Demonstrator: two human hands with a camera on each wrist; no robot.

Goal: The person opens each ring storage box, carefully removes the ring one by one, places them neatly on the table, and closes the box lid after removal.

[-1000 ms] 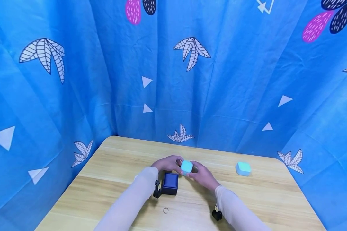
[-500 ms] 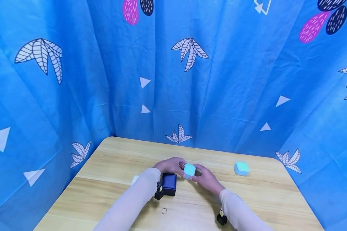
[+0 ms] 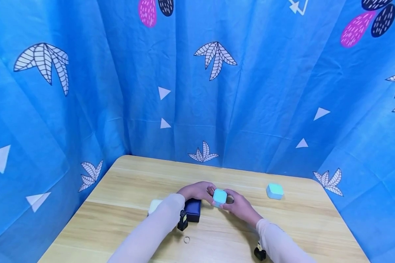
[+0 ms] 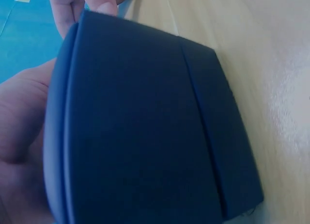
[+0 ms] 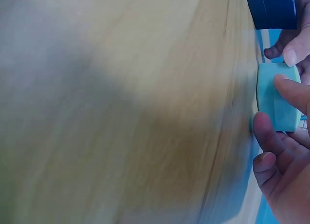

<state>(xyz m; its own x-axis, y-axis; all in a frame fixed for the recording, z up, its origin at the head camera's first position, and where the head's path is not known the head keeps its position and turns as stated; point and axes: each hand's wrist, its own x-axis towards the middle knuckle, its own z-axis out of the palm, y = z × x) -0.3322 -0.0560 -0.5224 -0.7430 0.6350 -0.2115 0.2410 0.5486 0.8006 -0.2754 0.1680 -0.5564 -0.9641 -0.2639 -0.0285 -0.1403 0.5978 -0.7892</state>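
In the head view, a small turquoise box (image 3: 219, 196) with rounded corners sits between both hands above the table. My left hand (image 3: 197, 191) pinches its left side, thumb on the near face. On the opposite side my right hand (image 3: 243, 209) grips it with thumb and fingers; the right wrist view shows that thumb on the turquoise box (image 5: 281, 100), which looks closed. A navy blue box (image 3: 193, 212) with a lid seam stands by my left wrist, partly hidden by the hand. It fills much of the left wrist view as a dark box (image 4: 135, 112).
A thin ring (image 3: 186, 240) lies on the wooden table (image 3: 303, 223) nearer to me. Another turquoise box (image 3: 275, 191) stands at the back right. A white object (image 3: 154, 206) shows behind my left sleeve. Blue patterned curtain (image 3: 266, 91) surrounds the table's back and sides.
Both hands have moved slightly right and nearer to me with the turquoise box between them. My left hand now covers more of the navy box, and more of the white object shows.
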